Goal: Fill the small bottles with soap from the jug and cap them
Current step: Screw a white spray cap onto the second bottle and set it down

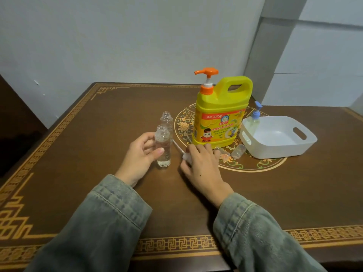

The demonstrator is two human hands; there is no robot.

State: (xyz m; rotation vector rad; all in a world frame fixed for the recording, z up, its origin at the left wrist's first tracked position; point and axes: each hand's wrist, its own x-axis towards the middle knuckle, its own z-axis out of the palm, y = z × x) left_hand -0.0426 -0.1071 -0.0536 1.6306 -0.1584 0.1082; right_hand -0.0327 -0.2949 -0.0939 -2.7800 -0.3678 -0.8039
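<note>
fingers [160, 150] of left hand [137, 158] curled round upright small bottle [163, 146] | right hand [202, 163] fingers bent, pinching white pump cap [185, 156] on table [98, 124] | jug [221, 114] just behind

Present on the tabletop [98, 193]: two open small bottles [163, 148] [167, 119], one jug [222, 114], one capped pump bottle [253, 122], one white tub [279, 138], two loose clear caps [238, 151] [223, 151].

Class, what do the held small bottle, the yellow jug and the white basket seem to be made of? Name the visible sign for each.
Small bottle: clear plastic, probably; you see through it. Yellow jug: opaque glossy plastic, with a moulded handle. White basket: smooth matte plastic, with handle slots cut in its walls.
</note>
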